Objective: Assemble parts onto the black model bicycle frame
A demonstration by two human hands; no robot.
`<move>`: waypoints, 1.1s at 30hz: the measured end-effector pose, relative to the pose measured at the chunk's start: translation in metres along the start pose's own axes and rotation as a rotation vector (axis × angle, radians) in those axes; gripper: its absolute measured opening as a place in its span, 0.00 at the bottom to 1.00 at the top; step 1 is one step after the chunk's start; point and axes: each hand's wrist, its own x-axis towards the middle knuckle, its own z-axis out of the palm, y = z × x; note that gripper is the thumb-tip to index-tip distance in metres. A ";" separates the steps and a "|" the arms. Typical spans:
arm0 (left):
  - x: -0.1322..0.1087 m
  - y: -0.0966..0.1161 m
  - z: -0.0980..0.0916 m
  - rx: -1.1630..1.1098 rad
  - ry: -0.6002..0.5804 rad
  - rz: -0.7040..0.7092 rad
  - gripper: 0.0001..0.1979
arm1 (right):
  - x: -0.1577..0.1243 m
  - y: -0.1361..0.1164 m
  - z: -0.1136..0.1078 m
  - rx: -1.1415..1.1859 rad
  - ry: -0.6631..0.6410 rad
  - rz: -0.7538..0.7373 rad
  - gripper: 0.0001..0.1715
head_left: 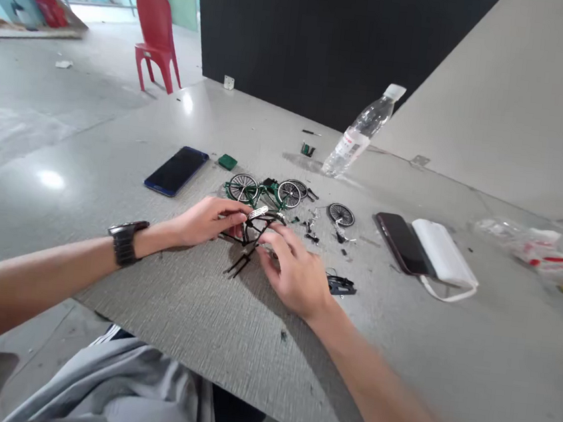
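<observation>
Far left on the desk (191, 309): a dark blue phone (176, 170), face up, with a small green block (227, 161) just beside it, both set back out of the working area.

The left hand (207, 222), a black watch (124, 242) on its wrist, has thumb and fingertips pinched shut on the near side of a small black model bicycle frame (251, 235). The frame sits at the middle of the desk, touching the surface, its thin fork legs pointing toward the person; the pinch appears to steady it against tipping.

Just behind it lies a green model bicycle (263, 191) with two spoked wheels fitted, on its side, possibly kept close as a pattern.

The right hand (295, 273) lies palm down over the frame's right side, fingers curled loosely toward it. Whether they close on anything cannot be told; the back of the hand hides them.

Rightward: scattered small black parts (312, 231), a loose spoked wheel (341, 214), a black piece (340, 285) near the right wrist. Further back, a clear plastic bottle (363, 131) stands tilted in the view. Then a dark phone (401, 242) touching a white power bank (443, 253), and plastic bags (530, 242) at the far right edge.
</observation>
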 end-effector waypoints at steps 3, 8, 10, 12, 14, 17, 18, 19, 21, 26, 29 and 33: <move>0.000 -0.006 0.000 0.000 0.013 0.005 0.22 | 0.000 0.003 0.005 -0.008 0.081 -0.030 0.16; 0.001 -0.009 -0.001 -0.005 0.001 0.010 0.23 | 0.001 0.004 0.008 -0.023 0.118 -0.077 0.14; 0.001 -0.008 -0.002 -0.011 -0.001 -0.006 0.23 | 0.002 0.005 0.008 -0.026 0.125 -0.083 0.13; 0.001 -0.008 -0.002 -0.014 0.002 -0.017 0.24 | 0.003 0.005 0.009 -0.027 0.132 -0.081 0.12; 0.001 -0.009 -0.003 -0.012 0.003 -0.011 0.24 | 0.003 0.005 0.011 -0.027 0.144 -0.077 0.12; 0.003 -0.011 -0.004 -0.033 -0.013 0.012 0.24 | 0.004 0.003 0.013 -0.029 0.189 -0.077 0.11; 0.003 -0.012 -0.004 -0.047 -0.022 0.017 0.24 | 0.003 0.003 0.014 -0.029 0.208 -0.078 0.10; 0.004 -0.013 -0.005 -0.069 -0.037 0.020 0.24 | 0.003 0.003 0.015 -0.026 0.225 -0.080 0.10; 0.006 -0.014 -0.007 -0.135 -0.092 0.020 0.24 | 0.002 0.002 0.016 -0.012 0.255 -0.078 0.10; 0.009 -0.014 -0.013 -0.302 -0.258 -0.026 0.24 | 0.001 0.005 0.017 0.031 0.254 -0.084 0.09; 0.011 -0.013 -0.020 -0.351 -0.310 -0.068 0.26 | 0.001 0.005 0.016 0.048 0.229 -0.089 0.10; 0.026 -0.012 -0.032 -0.385 -0.507 -0.119 0.28 | 0.001 0.004 0.015 0.061 0.159 -0.072 0.12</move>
